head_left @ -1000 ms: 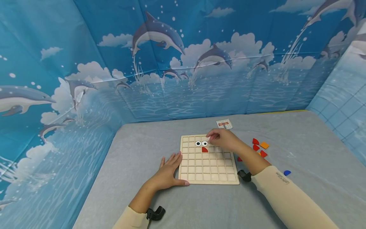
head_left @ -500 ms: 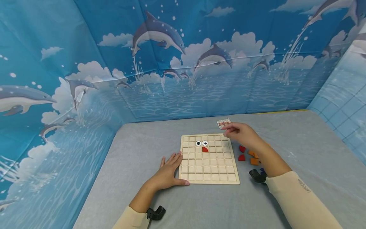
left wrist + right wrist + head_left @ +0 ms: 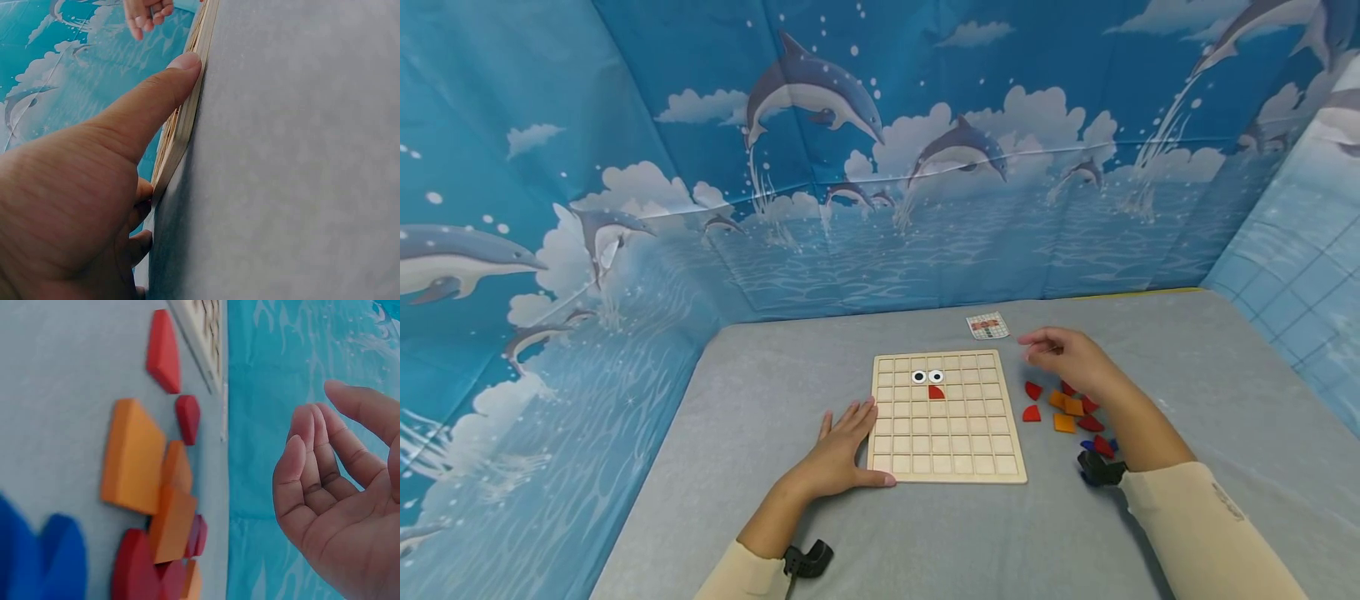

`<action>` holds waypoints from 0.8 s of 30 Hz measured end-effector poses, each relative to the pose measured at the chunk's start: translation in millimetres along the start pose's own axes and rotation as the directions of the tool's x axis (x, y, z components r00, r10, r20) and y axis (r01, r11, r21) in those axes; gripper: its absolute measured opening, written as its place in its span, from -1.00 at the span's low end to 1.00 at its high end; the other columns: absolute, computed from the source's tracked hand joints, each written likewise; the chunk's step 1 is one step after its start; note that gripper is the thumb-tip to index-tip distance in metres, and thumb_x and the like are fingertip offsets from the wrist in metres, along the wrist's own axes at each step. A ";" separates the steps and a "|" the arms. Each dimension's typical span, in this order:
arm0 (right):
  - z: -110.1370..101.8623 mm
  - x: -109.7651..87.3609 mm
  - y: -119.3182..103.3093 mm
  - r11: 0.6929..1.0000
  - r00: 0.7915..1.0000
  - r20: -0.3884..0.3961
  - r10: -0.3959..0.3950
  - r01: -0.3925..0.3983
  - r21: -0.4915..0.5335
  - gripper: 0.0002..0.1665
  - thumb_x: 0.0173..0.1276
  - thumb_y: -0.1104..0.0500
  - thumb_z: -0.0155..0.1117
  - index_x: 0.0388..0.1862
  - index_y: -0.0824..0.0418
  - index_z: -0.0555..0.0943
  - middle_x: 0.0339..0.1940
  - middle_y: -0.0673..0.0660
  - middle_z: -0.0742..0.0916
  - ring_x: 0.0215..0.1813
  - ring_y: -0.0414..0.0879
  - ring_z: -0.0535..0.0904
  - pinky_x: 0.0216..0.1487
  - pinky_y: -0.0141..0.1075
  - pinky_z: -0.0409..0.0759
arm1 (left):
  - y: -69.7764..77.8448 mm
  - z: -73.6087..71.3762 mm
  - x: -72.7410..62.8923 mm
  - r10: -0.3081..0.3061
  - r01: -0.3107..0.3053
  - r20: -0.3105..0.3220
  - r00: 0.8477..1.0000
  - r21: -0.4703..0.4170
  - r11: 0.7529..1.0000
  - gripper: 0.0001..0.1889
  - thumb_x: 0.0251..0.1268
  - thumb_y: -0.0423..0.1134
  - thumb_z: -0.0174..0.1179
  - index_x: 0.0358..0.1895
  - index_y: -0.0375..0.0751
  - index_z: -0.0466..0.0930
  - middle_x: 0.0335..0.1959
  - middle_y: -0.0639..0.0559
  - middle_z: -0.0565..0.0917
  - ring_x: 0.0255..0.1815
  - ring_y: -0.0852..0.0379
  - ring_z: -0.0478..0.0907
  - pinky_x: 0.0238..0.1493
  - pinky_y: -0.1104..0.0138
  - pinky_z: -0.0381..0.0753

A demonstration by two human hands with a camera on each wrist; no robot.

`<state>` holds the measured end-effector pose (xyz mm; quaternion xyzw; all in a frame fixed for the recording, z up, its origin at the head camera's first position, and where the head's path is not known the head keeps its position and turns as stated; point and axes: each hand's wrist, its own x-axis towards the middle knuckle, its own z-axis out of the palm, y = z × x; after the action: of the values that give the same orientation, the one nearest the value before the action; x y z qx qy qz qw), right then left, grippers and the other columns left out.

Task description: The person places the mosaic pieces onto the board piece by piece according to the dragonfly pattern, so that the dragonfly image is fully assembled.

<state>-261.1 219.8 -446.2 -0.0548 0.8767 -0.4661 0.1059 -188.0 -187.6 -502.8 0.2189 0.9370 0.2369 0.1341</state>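
A wooden grid board [image 3: 951,442] lies on the grey cloth. In its upper part sit two eye pieces [image 3: 919,377] side by side and a red quarter-round piece [image 3: 936,392] below the right-hand eye. My left hand [image 3: 842,458] rests at the board's near left corner, fingers spread along the left edge. The left thumb [image 3: 150,100] lies on the board's front edge in the left wrist view. Beyond the board's right side my right hand [image 3: 1069,358] hovers with loosely bent fingers and nothing between them. The right wrist view shows its bare palm [image 3: 350,550].
Right of the board lie orange square pieces [image 3: 1064,423], several red pieces [image 3: 1032,413] and blue pieces [image 3: 62,556], partly under the right forearm. A small printed card [image 3: 988,326] lies behind the board. A dolphin-print curtain [image 3: 880,233] stands along the table's back edge.
My right hand has moved from over the board's eye pieces to the right, off the board, uncovering the card and the loose pieces. My left hand stays at the corner.
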 end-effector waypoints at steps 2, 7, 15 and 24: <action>1.6 -1.0 3.4 1.000 1.000 -0.002 0.009 -0.009 -0.013 -0.50 0.55 0.06 0.16 0.36 0.25 0.50 0.09 0.25 0.66 0.09 0.13 0.55 0.14 -0.03 0.58 | -0.5 0.2 -0.2 -0.001 0.001 0.002 1.000 0.001 1.000 0.25 0.02 0.42 0.37 0.66 -0.07 -0.10 0.71 0.13 -0.14 0.73 -0.02 -0.26 0.60 -0.24 -0.43; 3.7 -1.8 10.7 0.997 0.998 0.022 0.055 -0.054 -0.057 -0.48 0.52 0.07 0.20 0.35 0.27 0.50 0.05 0.24 0.66 -0.01 0.07 0.59 -0.01 -0.17 0.63 | -1.2 0.3 -0.2 0.005 -0.005 0.001 1.000 -0.002 1.000 0.25 0.02 0.43 0.37 0.66 -0.06 -0.11 0.71 0.13 -0.14 0.73 -0.02 -0.26 0.60 -0.24 -0.44; 5.7 -4.6 22.4 0.995 0.993 0.075 0.092 -0.090 -0.036 -0.53 0.49 0.08 0.24 0.26 0.31 0.53 0.00 0.23 0.68 -0.09 0.04 0.60 -0.08 -0.23 0.63 | -2.1 1.3 -0.1 0.017 -0.017 -0.005 1.000 0.001 1.000 0.25 0.03 0.42 0.37 0.66 -0.08 -0.11 0.71 0.10 -0.15 0.73 -0.06 -0.26 0.59 -0.26 -0.41; 9.6 -5.5 30.7 0.994 0.992 0.073 0.105 -0.103 -0.036 -0.53 0.47 0.08 0.27 0.24 0.30 0.55 0.02 0.25 0.68 -0.05 0.01 0.59 -0.02 -0.26 0.61 | -0.2 -0.1 -0.2 0.018 -0.018 -0.006 1.000 -0.004 1.000 0.25 0.03 0.42 0.37 0.66 -0.09 -0.11 0.71 0.09 -0.14 0.73 -0.06 -0.26 0.59 -0.26 -0.43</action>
<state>-253.5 230.4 -476.1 -0.0282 0.8811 -0.4435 0.1617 -188.0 -187.9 -502.8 0.2264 0.9349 0.2406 0.1296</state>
